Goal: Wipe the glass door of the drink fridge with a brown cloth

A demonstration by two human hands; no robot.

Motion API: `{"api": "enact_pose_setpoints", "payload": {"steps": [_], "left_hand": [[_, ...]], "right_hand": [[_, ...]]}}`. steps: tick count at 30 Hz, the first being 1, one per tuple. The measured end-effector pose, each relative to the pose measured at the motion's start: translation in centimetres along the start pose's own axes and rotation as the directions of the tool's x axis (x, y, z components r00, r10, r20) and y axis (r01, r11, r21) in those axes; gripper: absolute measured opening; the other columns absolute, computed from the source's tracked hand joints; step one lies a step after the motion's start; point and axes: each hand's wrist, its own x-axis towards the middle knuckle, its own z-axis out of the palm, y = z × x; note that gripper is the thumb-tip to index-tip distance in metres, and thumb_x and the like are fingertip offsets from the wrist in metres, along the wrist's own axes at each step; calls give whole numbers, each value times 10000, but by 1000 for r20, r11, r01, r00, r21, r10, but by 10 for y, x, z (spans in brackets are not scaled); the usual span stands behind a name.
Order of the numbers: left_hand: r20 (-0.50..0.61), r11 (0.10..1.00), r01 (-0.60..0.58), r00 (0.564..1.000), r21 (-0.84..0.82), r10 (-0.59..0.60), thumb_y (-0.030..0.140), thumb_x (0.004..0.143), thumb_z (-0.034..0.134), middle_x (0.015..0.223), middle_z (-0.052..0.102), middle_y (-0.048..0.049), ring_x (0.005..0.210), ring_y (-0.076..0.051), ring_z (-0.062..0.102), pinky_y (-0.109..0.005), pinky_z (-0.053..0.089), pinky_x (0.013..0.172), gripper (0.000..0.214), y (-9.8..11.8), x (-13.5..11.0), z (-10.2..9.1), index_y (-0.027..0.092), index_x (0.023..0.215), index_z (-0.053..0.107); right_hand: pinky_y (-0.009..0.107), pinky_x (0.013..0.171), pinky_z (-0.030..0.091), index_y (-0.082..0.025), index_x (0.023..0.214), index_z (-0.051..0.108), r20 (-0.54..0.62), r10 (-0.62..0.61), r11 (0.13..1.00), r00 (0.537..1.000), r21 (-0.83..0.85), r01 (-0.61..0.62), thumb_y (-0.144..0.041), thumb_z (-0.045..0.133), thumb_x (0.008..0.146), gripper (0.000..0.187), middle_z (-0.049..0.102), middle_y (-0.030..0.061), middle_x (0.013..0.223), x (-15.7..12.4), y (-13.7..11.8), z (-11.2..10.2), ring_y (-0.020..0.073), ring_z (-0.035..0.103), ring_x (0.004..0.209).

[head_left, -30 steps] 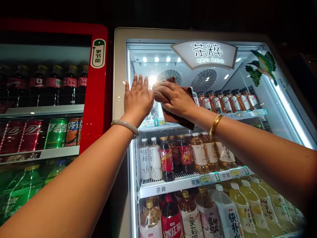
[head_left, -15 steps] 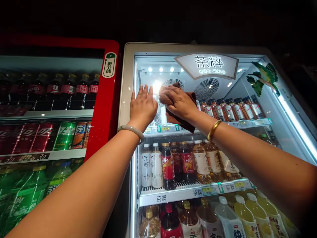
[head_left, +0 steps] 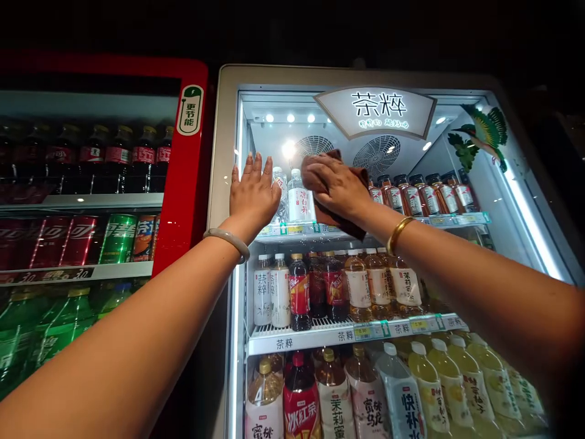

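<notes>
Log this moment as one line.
left hand: open, against beige-framed glass door | right hand: holding dark brown cloth against glass | behind glass: labelled bottles on white shelves

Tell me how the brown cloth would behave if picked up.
The brown cloth would probably be floppy, since its edge folds beside the right hand. It looks thin, so likely light. Its free lower corner might droop.

Background (head_left: 292,27): dim, black at twelve o'clock. White light strip (head_left: 531,218): glows at three o'clock. Glare spot (head_left: 289,150): flares above centre, toward twelve. Right hand (head_left: 336,183): shows slight blur. Right forearm (head_left: 466,262): lies shadowed toward four.
</notes>
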Motion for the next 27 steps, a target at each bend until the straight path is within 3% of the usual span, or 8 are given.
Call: {"api": "enact_pose_setpoints", "payload": {"steps": [4,7,9,12,14,17,22,27], "left_hand": [[2,992,107,994,-62,-107,386,990,321,1756,114,-116,1640,-282,31,-545,-58,1316,723,21,0,1,139,1661,212],[6,988,115,993,-103,-115,360,982,335,1755,106,-132,1641,-280,17,-536,-62,1316,726,48,5,4,106,1651,218],[3,989,75,997,-126,-75,329,979,338,1755,120,-116,1641,-251,37,-506,-54,1322,718,68,7,7,111,1652,213],[-7,986,33,999,-161,-35,289,974,334,1752,156,-93,1638,-235,76,-465,-31,1332,705,96,6,14,126,1652,224],[6,984,16,1000,-178,-15,281,972,332,1750,163,-97,1637,-242,84,-458,-33,1335,703,112,4,19,116,1649,238],[23,984,-5,1000,-176,10,286,975,337,1749,158,-107,1638,-245,77,-473,-63,1331,705,129,2,29,98,1647,236],[-54,991,7,998,-134,-14,327,1009,333,1746,184,-84,1638,-217,79,-484,-134,1314,672,140,1,41,140,1648,247],[-80,987,-56,996,-147,45,329,1005,330,1743,212,-65,1636,-229,99,-462,-101,1329,673,138,-7,45,161,1653,252]], "right_hand": [[560,1310,306,-228,1386,576,-62,230,973,971,-1,-231,-211,632,848,541,522,83,1554,6,23,-2,322,402,1512],[570,1317,277,-194,1411,560,-88,352,935,932,-4,-354,-242,623,868,549,473,112,1589,20,17,7,336,341,1543],[546,1324,268,-196,1412,559,-60,308,951,950,-5,-309,-271,601,903,516,462,110,1600,17,9,8,318,331,1550],[480,1333,271,-216,1394,573,8,140,990,990,5,-140,-315,570,945,460,487,85,1588,-6,11,-2,270,368,1535],[467,1330,283,-230,1405,561,26,75,997,997,4,-75,-303,565,942,469,484,62,1596,-22,26,-12,253,379,1529],[480,1329,282,-250,1417,542,-4,103,994,995,-25,-103,-263,555,928,489,488,37,1591,-29,56,-20,252,375,1530],[532,1316,291,-241,1394,557,-66,211,975,975,-52,-215,-284,548,931,465,514,65,1555,-14,72,-15,285,385,1520],[488,1332,271,-254,1429,526,28,49,998,998,-33,-48,-261,574,906,526,481,51,1591,-45,65,-30,256,362,1541]]}}
